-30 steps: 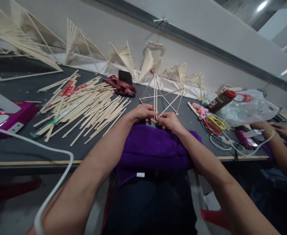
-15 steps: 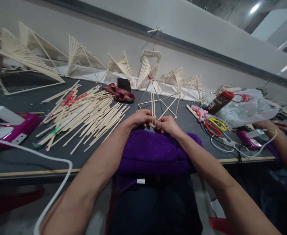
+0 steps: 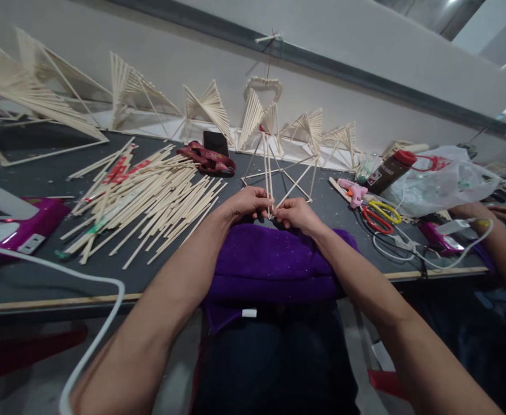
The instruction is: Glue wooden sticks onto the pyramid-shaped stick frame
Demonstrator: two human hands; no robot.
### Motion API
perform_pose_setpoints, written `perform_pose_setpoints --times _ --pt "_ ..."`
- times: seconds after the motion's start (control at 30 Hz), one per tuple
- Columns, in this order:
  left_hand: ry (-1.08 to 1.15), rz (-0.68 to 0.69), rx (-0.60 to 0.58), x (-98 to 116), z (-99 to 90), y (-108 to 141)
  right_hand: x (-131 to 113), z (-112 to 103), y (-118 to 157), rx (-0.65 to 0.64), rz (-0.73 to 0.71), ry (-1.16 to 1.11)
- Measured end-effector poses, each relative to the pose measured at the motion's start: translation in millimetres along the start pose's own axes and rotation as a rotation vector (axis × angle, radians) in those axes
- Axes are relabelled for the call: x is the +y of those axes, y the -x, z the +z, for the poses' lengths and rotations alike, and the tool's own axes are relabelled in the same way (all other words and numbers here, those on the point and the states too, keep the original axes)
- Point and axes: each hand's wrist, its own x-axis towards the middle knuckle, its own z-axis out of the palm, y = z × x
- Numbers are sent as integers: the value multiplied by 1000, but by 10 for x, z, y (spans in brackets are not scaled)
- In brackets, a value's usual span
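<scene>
A frame of thin wooden sticks (image 3: 296, 183) stands on the dark table in front of me. Two of its sticks rise almost side by side toward the back, and their near ends meet between my hands. My left hand (image 3: 251, 203) is closed in a pinch on a wooden stick (image 3: 267, 167) at the near corner. Right beside it, my right hand (image 3: 297, 213) pinches the same corner, where a slanting stick comes down. The fingers hide the joint itself. A folded purple towel (image 3: 274, 262) lies just under my wrists at the table edge.
Loose wooden sticks (image 3: 149, 202) are heaped at left, near a magenta device (image 3: 48, 222) with a white cable. Finished stick models (image 3: 210, 109) line the wall. At right are a pink glue gun (image 3: 353, 192), scissors (image 3: 378, 219), a bottle (image 3: 391, 172), a plastic bag (image 3: 452, 176) and another person's hands (image 3: 471, 211).
The view has tilted a little, so the table things sit slightly higher in the picture. Both hands keep their pinch at the stick frame's near corner.
</scene>
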Motion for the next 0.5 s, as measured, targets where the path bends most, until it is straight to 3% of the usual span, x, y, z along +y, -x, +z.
perform_pose_setpoints --times 0.17,0.5 --pt "-7 -22 25 24 17 9 13 -61 9 -67 15 -34" --pt "-28 -19 24 -17 0 -14 35 -53 -2 -53 11 -46"
